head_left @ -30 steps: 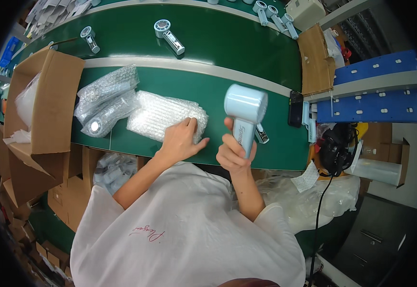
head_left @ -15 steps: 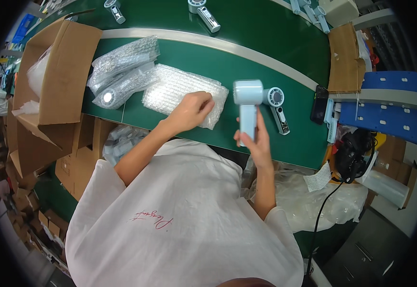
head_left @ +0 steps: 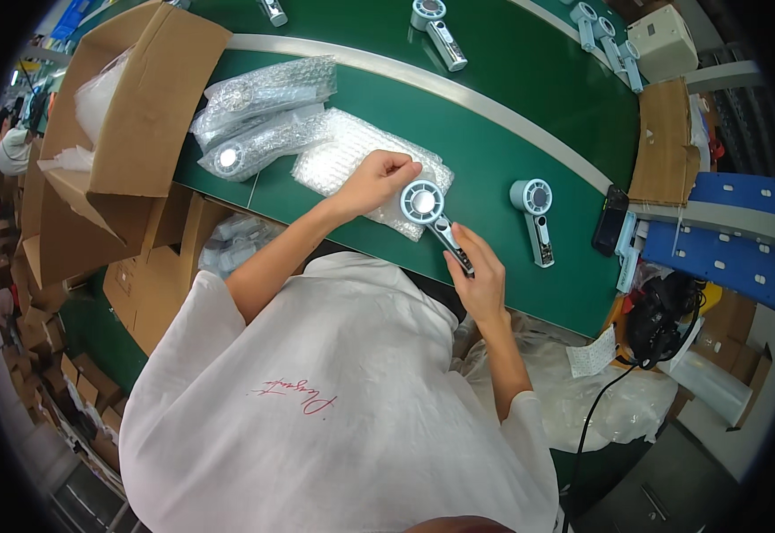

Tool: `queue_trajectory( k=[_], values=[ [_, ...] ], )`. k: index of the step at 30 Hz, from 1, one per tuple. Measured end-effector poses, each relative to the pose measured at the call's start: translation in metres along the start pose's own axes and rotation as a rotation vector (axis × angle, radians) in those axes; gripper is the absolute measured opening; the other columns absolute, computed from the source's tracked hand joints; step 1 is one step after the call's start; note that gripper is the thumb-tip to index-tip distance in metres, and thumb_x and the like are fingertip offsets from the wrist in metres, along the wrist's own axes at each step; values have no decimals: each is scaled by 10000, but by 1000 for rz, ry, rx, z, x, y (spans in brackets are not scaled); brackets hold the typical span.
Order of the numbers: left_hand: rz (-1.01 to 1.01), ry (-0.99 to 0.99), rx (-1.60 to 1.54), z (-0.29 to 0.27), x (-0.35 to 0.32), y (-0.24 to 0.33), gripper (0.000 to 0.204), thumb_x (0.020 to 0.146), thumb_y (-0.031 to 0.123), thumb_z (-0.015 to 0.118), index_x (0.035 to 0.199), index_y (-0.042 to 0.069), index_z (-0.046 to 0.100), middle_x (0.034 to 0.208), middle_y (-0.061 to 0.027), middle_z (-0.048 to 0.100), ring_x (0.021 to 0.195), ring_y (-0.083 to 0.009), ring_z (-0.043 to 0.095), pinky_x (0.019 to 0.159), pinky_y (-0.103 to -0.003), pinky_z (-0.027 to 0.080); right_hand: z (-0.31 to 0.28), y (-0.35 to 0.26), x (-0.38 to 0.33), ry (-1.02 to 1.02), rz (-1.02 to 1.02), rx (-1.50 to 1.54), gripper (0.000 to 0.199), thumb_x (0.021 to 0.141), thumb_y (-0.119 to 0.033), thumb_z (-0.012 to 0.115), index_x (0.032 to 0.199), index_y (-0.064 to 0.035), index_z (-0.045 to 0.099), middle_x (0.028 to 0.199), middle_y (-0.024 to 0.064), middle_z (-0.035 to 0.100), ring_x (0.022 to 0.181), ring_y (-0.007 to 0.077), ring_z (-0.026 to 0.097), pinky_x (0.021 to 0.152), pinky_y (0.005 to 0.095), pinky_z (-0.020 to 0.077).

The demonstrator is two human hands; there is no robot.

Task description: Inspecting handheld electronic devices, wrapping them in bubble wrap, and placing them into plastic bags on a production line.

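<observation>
My right hand is closed around the handle of a pale blue handheld fan. The fan's round grille faces up, its head over the right end of a flat bubble wrap bag. On that bag rests my left hand, its fingers curled into a pinch near the bag's right end; the pinched edge is mostly hidden. A second handheld fan lies on the green table to the right. Two bubble-wrapped fans are stacked at the left of the bag.
An open cardboard box stands at the left. Beyond a pale metal rail, more fans lie on a green surface. A black phone-like object sits at the right edge, near a blue perforated rack. Clear plastic bags hang below the table.
My right hand has turned the fan over, bringing its grille face up, and moved it left toward the bag. My left hand has shifted slightly on the bag. The view has swung a little.
</observation>
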State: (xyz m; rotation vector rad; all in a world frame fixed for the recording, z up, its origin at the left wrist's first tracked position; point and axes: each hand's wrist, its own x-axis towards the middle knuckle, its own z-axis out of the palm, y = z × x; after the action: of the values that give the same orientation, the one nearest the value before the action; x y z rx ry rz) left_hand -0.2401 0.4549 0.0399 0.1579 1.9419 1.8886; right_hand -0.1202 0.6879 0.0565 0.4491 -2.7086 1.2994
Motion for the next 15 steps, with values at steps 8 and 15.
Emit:
queue_trajectory(
  k=[8,15],
  values=[
    [555,81,801,44,-18,70,201,929,146,603,775,18,583,701,-58,571,580,-215,528,537,-341,414,-62,-71,43,-198,9,-376,417,873,-22,665,1285,-27,603,1082,128,702,769,203,658,654,306,530],
    [835,222,777,67,-23,97,157,899,74,611,756,38,559,705,-64,525,578,-222,504,520,-337,393,-35,-64,51,222,381,337,340,971,-154,616,1273,0,580,833,110,666,521,149,530,492,265,439]
  ],
)
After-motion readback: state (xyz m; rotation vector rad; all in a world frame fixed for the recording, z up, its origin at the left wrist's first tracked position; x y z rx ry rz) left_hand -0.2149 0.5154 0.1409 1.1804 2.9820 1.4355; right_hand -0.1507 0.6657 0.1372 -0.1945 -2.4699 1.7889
